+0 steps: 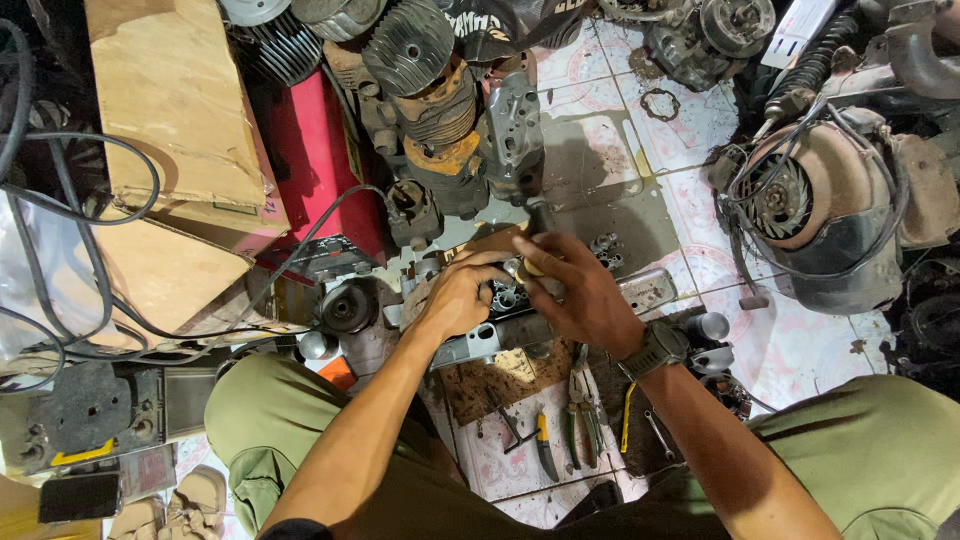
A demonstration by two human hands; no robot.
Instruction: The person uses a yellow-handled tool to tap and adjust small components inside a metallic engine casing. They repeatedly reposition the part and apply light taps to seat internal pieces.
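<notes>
Tan cardboard boxes (170, 110) sit stacked at upper left beside a red case (320, 165). On the tiled floor (690, 130), the left hand (462, 292) and right hand (575, 290) meet over a grey metal engine part (500, 325); each grip is clenched around it, elbows bent inward.

Under the left hand (462, 296) and right hand (580, 290) a dull grey cast-metal engine part (500, 335) is lying, its surface looking rough and greasy. It is sitting on a worn wooden board (505, 380) — scuffed, stained, matt. At six o'clock, pliers (583, 415) are showing bare steel jaws, matt. At nine o'clock a cardboard box (180, 110) is looking dry and papery beside a glossy red metal case (315, 160). The floor (690, 130) is showing glazed patterned tiles — grimy, oil-smeared. At twelve o'clock, finned metal cylinders (420, 60) are looking rusty.
</notes>
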